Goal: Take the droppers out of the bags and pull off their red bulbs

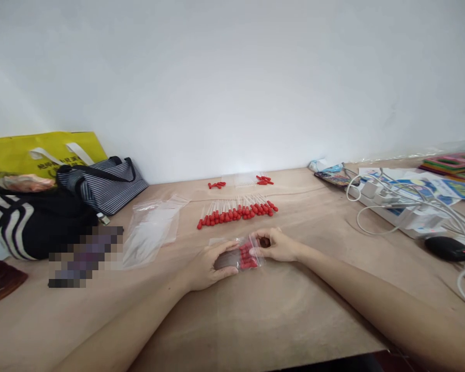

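A small clear plastic bag point(245, 254) filled with red-bulbed droppers is held between both hands just above the table. My left hand point(209, 264) cups the bag's left end with fingers curled round it. At the bag's right edge, my right hand point(276, 244) pinches it with thumb and fingers. Beyond the hands lies a row of several loose droppers point(236, 211) with red bulbs. Two smaller clusters of red bulbs point(217, 184) point(264, 180) lie farther back near the wall.
A pile of empty clear bags point(151, 230) lies left of the hands. Striped, black and yellow bags point(101, 183) crowd the left end of the wooden table point(279, 310). A power strip with white cables point(403, 206), a black mouse point(447, 248) and papers sit at right.
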